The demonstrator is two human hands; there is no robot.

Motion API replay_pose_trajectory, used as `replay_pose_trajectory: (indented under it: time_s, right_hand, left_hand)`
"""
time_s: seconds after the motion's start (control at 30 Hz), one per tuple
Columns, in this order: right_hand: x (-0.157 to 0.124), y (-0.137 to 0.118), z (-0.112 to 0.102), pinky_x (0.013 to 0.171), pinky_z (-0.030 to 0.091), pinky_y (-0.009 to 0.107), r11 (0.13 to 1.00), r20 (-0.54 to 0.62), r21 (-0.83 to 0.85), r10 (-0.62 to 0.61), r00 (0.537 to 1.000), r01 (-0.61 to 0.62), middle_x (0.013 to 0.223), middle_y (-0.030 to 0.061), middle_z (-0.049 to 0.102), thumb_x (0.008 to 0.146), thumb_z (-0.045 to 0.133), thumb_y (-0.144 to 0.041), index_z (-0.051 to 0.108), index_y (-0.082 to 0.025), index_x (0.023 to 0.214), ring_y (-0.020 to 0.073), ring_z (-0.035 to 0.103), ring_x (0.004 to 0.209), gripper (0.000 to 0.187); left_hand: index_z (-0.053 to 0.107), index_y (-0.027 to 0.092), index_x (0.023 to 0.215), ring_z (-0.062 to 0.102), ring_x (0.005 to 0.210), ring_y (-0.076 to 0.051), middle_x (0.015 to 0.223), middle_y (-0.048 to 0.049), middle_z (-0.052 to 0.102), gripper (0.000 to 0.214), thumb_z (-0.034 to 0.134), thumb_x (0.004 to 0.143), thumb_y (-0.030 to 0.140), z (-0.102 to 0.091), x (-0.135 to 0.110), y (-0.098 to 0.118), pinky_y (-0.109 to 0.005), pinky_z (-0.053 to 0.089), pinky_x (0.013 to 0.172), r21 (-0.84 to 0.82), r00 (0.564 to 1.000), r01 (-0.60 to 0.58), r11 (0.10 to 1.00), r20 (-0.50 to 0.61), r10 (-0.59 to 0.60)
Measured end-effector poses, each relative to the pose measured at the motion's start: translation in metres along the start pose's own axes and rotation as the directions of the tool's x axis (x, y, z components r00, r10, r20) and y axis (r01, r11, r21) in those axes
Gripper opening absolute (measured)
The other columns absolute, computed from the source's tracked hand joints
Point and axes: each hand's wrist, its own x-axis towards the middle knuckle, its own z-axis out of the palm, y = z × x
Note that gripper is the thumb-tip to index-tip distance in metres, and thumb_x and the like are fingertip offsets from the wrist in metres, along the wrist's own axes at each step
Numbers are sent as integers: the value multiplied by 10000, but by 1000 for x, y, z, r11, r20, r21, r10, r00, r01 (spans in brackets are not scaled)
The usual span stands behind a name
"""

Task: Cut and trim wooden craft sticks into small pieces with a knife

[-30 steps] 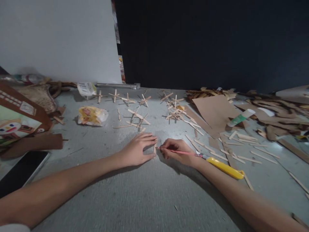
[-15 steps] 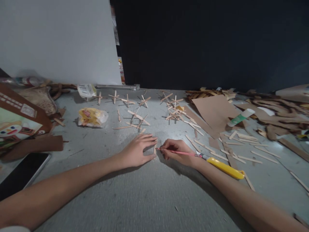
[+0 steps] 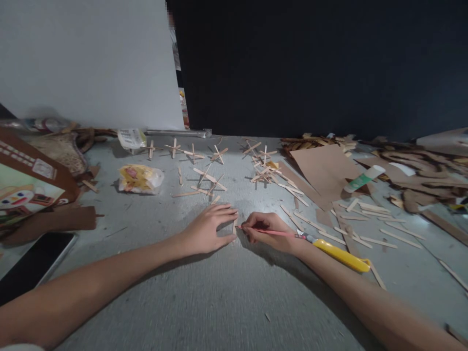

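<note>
My left hand (image 3: 210, 226) rests on the grey table, its fingertips and thumb pinning the two ends of a short wooden craft stick (image 3: 234, 226). In my right hand (image 3: 268, 228) is a thin red pencil (image 3: 276, 232), pinched near its point. That point meets the middle of the stick from the right. Close by the right wrist lies a yellow utility knife (image 3: 340, 253), partly beyond the forearm. Several crossed craft sticks (image 3: 210, 178) stand joined on the table past my hands.
Loose craft sticks (image 3: 376, 209) and a green-and-white glue stick (image 3: 365, 179) lie at right, near brown cardboard (image 3: 325, 170). At left are a phone (image 3: 36, 261), a brown printed bag (image 3: 32, 180) and a yellow wrapped packet (image 3: 141, 179). Grey and black panels (image 3: 310, 68) stand behind.
Both hands keep their places on the stick and pencil. The view has shifted very slightly; nothing else visibly moves.
</note>
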Motion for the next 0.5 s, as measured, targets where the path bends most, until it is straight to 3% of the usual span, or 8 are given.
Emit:
replay_pose_trajectory:
  time_s: [0.23, 0.5]
  right_hand:
    - [1, 2, -1, 583, 476, 271, 999, 7, -30, -16, 1000, 16, 693, 27, 705, 945, 697, -592, 673, -210, 867, 150, 634, 616, 390]
    - [1, 3, -1, 573, 476, 267, 1000, 11, -24, -14, 1000, 14, 690, 22, 694, 939, 697, -608, 677, -206, 884, 147, 624, 606, 406]
  left_hand:
    - [688, 208, 1399, 535, 1470, -314, 1473, -120, 676, 511, 758, 914, 353, -1, 0, 1, -561, 391, 1248, 12, 1000, -7, 1000, -4, 7]
    - [685, 245, 1405, 530, 1475, -313, 1490, -101, 665, 504, 750, 919, 360, -1, 0, 1, -569, 368, 1259, 15, 1000, -9, 1000, -1, 9]
